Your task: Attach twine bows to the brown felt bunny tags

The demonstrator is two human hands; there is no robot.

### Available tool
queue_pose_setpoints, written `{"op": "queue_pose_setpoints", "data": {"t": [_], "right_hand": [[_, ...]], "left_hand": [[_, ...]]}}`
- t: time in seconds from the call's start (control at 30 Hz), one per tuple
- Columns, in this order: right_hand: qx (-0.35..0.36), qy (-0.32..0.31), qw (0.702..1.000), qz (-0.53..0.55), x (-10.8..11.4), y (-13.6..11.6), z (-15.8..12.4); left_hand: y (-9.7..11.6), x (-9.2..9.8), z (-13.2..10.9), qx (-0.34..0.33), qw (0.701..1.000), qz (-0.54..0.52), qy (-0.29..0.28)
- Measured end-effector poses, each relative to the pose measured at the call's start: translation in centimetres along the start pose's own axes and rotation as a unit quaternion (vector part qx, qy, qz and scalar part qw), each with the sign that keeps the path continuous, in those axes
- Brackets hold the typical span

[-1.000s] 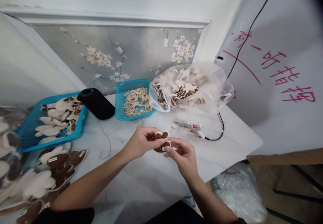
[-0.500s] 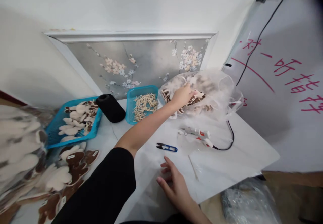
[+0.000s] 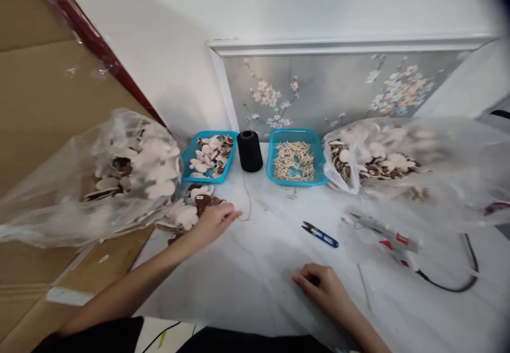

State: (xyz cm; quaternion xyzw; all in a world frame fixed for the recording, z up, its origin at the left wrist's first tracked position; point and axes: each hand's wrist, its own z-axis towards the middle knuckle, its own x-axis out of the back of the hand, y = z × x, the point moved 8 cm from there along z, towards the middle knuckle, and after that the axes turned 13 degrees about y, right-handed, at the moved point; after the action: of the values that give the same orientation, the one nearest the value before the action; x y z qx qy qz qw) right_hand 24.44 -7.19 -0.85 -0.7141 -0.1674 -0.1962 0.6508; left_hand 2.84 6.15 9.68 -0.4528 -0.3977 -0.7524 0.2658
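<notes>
My left hand (image 3: 217, 221) is over the table beside a loose pile of brown and cream felt pieces (image 3: 202, 200), its fingers pressed together. The loose end of a dark thread (image 3: 250, 204) lies near its fingertips; whether they pinch anything I cannot make out. That thread runs down from a black thread spool (image 3: 250, 152) standing upright. My right hand (image 3: 324, 288) rests low on the table with its fingers curled in, hiding what they may hold. Blue-handled thread snips (image 3: 321, 234) lie between the hands, further back.
Blue baskets hold plush pieces (image 3: 209, 154) and short pale sticks (image 3: 295, 159). Clear plastic bags full of felt pieces stand left (image 3: 139, 167) and right (image 3: 382, 156). A glue gun (image 3: 392, 239) with a black cord lies at right. Cardboard (image 3: 51, 103) borders the left side.
My view has turned left. My left hand has left the right-hand bag and is now by the pile at left. My right hand, spread before, has curled its fingers.
</notes>
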Motion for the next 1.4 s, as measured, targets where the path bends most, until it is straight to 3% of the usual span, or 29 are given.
{"op": "queue_pose_setpoints", "data": {"t": [0.03, 0.1, 0.2, 0.3, 0.4, 0.53, 0.6, 0.73, 0.9, 1.0, 1.17, 1.4], "right_hand": [[0.01, -0.029, 1.0, 0.001, -0.3, -0.7, 0.4], [0.043, -0.08, 0.996, -0.005, -1.1, -2.6, 1.2], [0.113, -0.116, 0.987, -0.021, -2.7, -6.0, 2.6], [0.157, -0.116, 0.981, 0.015, -4.5, -9.0, 4.1], [0.16, -0.073, 0.98, 0.089, -5.0, -10.2, 5.6], [0.152, 0.009, 0.978, 0.139, -3.7, -8.4, 6.5], [0.178, 0.035, 0.977, 0.108, -3.0, -7.0, 6.2], [0.24, 0.055, 0.969, 0.008, -2.6, -4.9, 5.3], [0.332, 0.06, 0.941, -0.039, -3.1, -5.2, 4.3], [0.363, 0.035, 0.928, -0.075, -3.5, -5.6, 4.2], [0.402, 0.001, 0.905, -0.14, -3.8, -6.2, 4.6], [0.417, -0.013, 0.903, -0.099, -4.0, -6.6, 5.0]], "left_hand": [[-2.9, 1.1, -0.6, 0.051, 0.998, 0.025, 0.013], [-6.6, 2.0, -1.8, 0.081, 0.995, 0.066, 0.0], [-8.6, 1.7, -3.0, 0.057, 0.99, 0.118, -0.049], [-7.5, 0.9, -3.3, 0.032, 0.991, 0.118, -0.051], [-4.2, -0.5, -3.0, 0.019, 0.999, 0.034, -0.013], [1.7, -4.9, -3.1, -0.041, 0.989, -0.133, -0.044], [3.4, -6.8, -3.3, -0.058, 0.98, -0.18, -0.066], [3.0, -7.7, -3.5, -0.067, 0.98, -0.186, -0.038], [3.8, -6.9, -4.8, -0.226, 0.96, -0.166, 0.011], [4.3, -6.9, -5.2, -0.254, 0.957, -0.133, 0.05], [4.4, -7.2, -5.6, -0.247, 0.963, -0.081, 0.064], [1.9, -7.9, -5.9, -0.134, 0.989, -0.052, 0.026]]}}
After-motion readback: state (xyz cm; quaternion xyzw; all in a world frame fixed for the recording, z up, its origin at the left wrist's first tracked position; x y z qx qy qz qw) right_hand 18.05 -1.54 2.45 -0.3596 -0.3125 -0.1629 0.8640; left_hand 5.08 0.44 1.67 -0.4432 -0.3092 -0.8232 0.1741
